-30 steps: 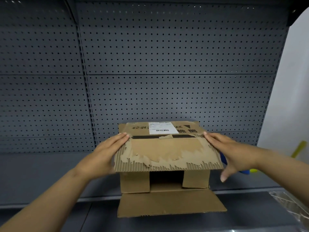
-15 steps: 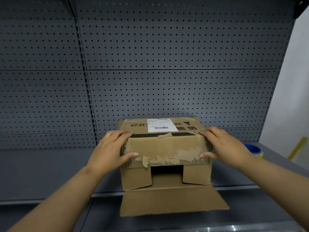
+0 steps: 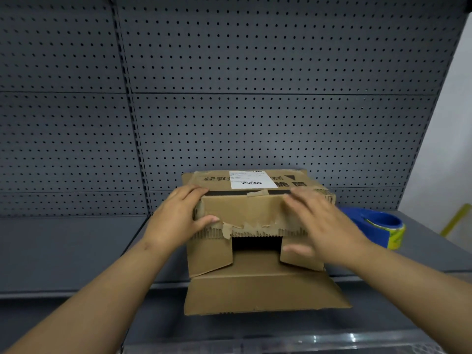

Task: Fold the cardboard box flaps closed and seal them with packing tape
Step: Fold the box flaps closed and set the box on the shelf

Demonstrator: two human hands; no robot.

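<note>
One head-worn view looks forward and slightly down over the front edge of the shelf [image 3: 63, 251], close to the cardboard box [image 3: 242, 210], facing the pegboard [image 3: 255, 72].

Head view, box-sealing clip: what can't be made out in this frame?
Inside of the cardboard box: the gap between the side flaps is just dark.
Shipping label: print too small to read.
Right hand: motion-blurred, so its hold on the flap is unclear.
Tape roll: left part hidden behind the right hand.

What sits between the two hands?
In the head view, the torn top flap spans from left hand to right hand.
</note>
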